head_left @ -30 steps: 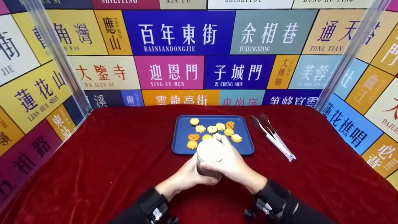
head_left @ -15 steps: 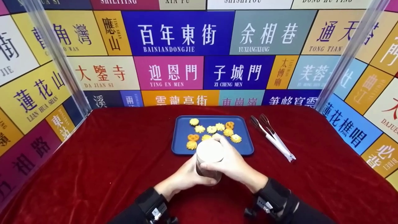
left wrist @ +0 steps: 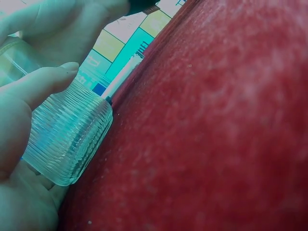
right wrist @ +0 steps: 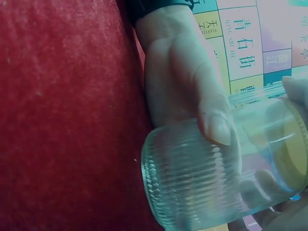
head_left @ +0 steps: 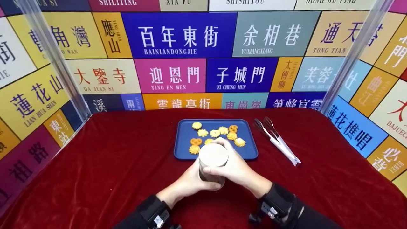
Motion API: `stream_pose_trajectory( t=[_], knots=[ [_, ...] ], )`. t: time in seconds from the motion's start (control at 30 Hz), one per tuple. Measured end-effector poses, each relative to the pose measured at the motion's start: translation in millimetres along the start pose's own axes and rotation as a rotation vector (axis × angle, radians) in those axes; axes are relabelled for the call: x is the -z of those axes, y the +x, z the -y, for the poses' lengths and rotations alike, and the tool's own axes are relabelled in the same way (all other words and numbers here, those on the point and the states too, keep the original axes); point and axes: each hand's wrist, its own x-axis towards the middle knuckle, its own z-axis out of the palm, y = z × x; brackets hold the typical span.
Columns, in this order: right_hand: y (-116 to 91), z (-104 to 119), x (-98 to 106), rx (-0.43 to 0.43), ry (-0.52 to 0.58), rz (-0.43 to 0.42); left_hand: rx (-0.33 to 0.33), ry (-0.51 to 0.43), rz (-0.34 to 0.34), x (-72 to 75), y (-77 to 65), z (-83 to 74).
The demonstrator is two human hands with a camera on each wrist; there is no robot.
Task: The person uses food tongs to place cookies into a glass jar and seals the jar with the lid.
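In the head view, a clear glass jar with a white lid (head_left: 213,155) is held between both hands, near the front edge of a blue tray. My left hand (head_left: 187,183) grips the lower body, its thumb lying across the ribbed glass jar (left wrist: 72,132). Higher up, my right hand (head_left: 238,170) holds the jar around the lid, thumb at the near side and fingers at the far side. The right wrist view shows the ribbed base of the jar (right wrist: 187,173) close to the red cloth. I see nothing inside the glass.
On the blue tray (head_left: 182,152) lie several butter cookies (head_left: 215,133) and pretzel-shaped biscuits (head_left: 233,128). Right of it, tongs (head_left: 279,144) with white handles lie on the red cloth (head_left: 120,152). Transparent posts (head_left: 346,63) and printed panels (head_left: 178,35) stand around the table.
Both hands keep the same hold on the jar and lid. The head view has shifted slightly; I see no clear turning of the lid.
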Motion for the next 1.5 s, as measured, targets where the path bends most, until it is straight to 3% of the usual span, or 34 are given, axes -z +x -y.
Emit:
stream_pose_trajectory(
  t=[0.33,0.87,1.13,1.37,1.5],
  knots=[
    [-3.0,-4.7,-10.4,-0.003,0.063,-0.149,-0.005,0.015,0.0,-0.8,-0.3,0.6],
    [-0.2,-8.3,-5.0,0.027,0.016,-0.093,-0.002,0.005,0.004,-0.7,-0.5,0.3],
    [-2.3,-9.1,-3.0,0.045,0.066,-0.054,-0.016,-0.003,0.009,-1.7,-1.1,0.6],
    [-3.6,-9.1,-6.3,0.045,0.052,-0.087,-0.072,-0.021,0.027,-2.2,0.7,1.0],
    [-2.7,-9.4,-7.7,0.044,0.035,-0.103,-0.067,-0.014,0.024,-1.5,1.4,1.4]
  ],
)
